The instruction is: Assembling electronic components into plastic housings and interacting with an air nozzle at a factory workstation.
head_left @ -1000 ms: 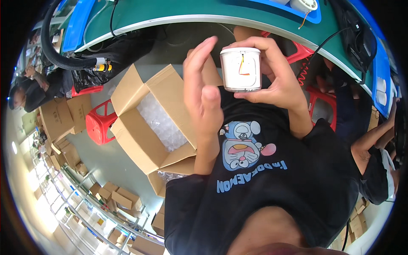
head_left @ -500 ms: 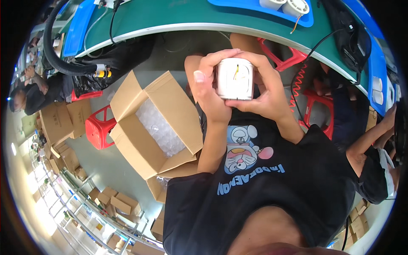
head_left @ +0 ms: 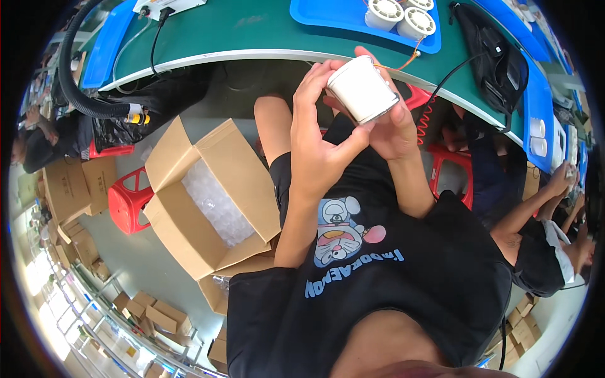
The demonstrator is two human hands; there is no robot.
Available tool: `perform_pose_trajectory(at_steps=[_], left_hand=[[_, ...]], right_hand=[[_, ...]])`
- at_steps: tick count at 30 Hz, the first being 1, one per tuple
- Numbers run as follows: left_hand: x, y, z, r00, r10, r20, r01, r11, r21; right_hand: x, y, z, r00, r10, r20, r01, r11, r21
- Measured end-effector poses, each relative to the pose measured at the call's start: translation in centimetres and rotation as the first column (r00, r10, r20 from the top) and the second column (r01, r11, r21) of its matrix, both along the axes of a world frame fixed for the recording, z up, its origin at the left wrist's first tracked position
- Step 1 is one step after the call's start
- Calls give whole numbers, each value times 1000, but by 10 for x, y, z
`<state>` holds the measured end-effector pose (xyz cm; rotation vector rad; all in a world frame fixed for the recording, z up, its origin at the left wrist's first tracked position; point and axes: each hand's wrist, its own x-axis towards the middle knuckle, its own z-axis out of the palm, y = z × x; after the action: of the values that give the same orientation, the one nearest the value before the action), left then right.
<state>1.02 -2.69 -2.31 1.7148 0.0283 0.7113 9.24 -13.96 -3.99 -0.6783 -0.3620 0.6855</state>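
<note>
Between both hands, in front of the bench edge, is a white rounded plastic housing (head_left: pixel 364 91), tilted, with a thin dark rim on its lower edge. My left hand (head_left: pixel 318 126) grips it from the left, thumb at its bottom corner. My right hand (head_left: pixel 398 129) is closed round its right and rear side, partly hidden behind it. Thin orange wire (head_left: pixel 403 65) runs close to the housing and up toward the tray; whether it joins the housing I cannot tell. Just beyond, several white cylindrical parts (head_left: pixel 417 24) with vented tops stand in a blue tray (head_left: pixel 321 16).
The green bench (head_left: pixel 239 31) spans the far side, with a black bag (head_left: pixel 488 57) at right. An open carton (head_left: pixel 183 236) of clear round pieces stands at lower left beside a red stool (head_left: pixel 129 201). A black hose (head_left: pixel 69 82) hangs at left. Another person's arm (head_left: pixel 529 205) is at right.
The housing has turned from showing its wired opening to showing a plain white side, tilted. Both hands have shifted their grip around it. The whole view has shifted slightly.
</note>
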Motion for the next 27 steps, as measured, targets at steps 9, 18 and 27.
perform_pose_trajectory(at_steps=[9,18,27], left_hand=[[-15,13,-1,995,-41,-92,41,999,-9],[-10,2,22,973,-131,-192,19,868,-496],[-6,-4,41,978,17,-209,-44,991,-123]], right_hand=[[6,-9,6,961,53,271,-60,998,18],[-17,3,12,767,-94,635,322,912,-254],[-19,18,31,938,-97,333,160,973,-166]])
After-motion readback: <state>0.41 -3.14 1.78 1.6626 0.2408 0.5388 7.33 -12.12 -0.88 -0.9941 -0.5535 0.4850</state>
